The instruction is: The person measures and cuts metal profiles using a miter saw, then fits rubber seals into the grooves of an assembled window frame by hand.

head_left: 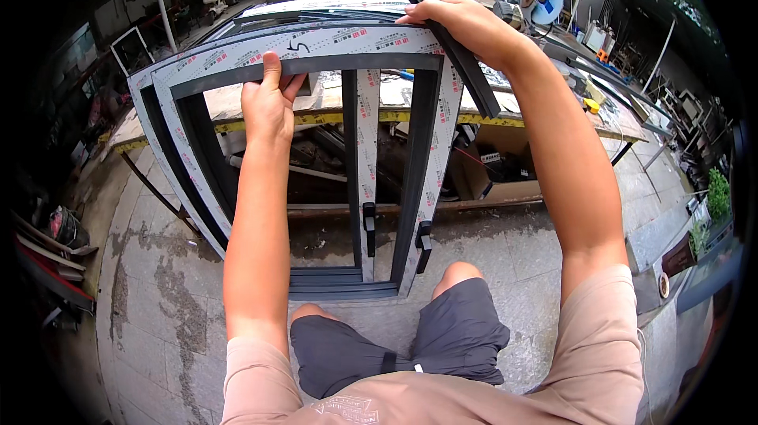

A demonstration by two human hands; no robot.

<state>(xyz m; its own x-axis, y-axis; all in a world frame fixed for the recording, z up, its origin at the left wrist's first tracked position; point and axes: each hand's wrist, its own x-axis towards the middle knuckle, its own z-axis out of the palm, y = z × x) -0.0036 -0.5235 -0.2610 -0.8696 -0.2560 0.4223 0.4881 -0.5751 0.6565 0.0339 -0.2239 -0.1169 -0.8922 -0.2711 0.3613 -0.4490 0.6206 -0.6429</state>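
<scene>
A dark window frame (pixel 229 50) covered in white printed protective film stands upright in front of me, its foot on the paved floor. My left hand (pixel 269 105) is closed round its top rail, thumb on the near side. My right hand (pixel 466 24) grips a long dark profile strip (pixel 471 82) at the frame's upper right corner. The strip slants from the top of the view down past that corner, across the frame's right upright. Two black handles (pixel 369 229) sit low on the frame's uprights. Part of my right fingers is hidden behind the strip.
Behind the frame stands a workbench (pixel 612 119) with a yellow edge and more profiles on it. An open cardboard box (pixel 513 188) is under it. A circular saw (pixel 545 0) stands at the back right. Clutter lines the left side, including a bucket (pixel 68 226).
</scene>
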